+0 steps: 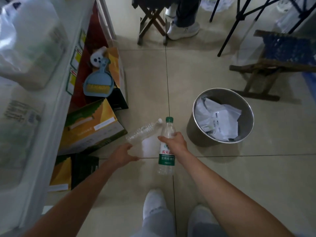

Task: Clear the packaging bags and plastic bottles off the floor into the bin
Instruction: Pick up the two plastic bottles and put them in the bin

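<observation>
My right hand (174, 142) grips a clear plastic bottle with a green cap and green label (166, 156), held roughly upright above the floor. My left hand (122, 155) holds the base end of a second clear bottle with a white cap (145, 130), which tilts up and to the right. Its cap nearly touches the green-capped bottle's neck. The round metal bin (246, 106) stands on the tiles just right of my right hand. White packaging bags (220, 122) lie inside it.
Yellow and black cardboard boxes (95, 127) sit at the left, with a blue dustpan and brush (98, 82) on them. A white shelf (34, 100) runs along the left. Wooden stools (271, 65), black stand legs and another person's shoe (183, 31) lie beyond. My feet (154, 202) are below.
</observation>
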`<move>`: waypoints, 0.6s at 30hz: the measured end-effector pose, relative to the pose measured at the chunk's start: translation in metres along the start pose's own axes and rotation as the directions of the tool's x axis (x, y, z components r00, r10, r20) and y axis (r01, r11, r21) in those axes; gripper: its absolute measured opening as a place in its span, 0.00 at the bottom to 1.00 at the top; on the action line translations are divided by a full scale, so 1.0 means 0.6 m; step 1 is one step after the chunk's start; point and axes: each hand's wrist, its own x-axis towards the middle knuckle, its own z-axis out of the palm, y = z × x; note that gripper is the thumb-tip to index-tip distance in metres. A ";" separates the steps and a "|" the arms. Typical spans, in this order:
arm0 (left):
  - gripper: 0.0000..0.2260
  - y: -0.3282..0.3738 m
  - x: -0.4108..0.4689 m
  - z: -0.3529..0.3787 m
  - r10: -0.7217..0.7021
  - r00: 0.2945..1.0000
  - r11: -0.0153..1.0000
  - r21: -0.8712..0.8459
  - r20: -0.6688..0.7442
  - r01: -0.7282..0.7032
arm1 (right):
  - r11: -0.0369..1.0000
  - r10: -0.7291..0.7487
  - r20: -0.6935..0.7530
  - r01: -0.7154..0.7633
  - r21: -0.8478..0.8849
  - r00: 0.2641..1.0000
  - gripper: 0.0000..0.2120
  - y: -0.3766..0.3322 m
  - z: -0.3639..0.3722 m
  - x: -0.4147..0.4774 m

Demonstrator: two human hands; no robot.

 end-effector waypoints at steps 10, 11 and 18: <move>0.33 -0.001 0.179 0.037 0.040 0.992 0.988 0.150 -0.123 -0.021 | 0.998 0.061 -0.007 -0.061 -0.006 0.998 0.37 0.074 0.010 0.118; 0.30 0.000 0.189 0.043 0.026 0.993 0.987 0.162 -0.119 -0.006 | 0.998 0.061 -0.002 -0.061 -0.002 0.998 0.38 0.080 0.013 0.126; 0.30 0.020 0.167 0.066 -0.135 0.983 0.991 -0.033 -0.122 0.132 | 0.992 0.079 0.047 -0.083 0.099 0.996 0.39 0.087 0.000 0.129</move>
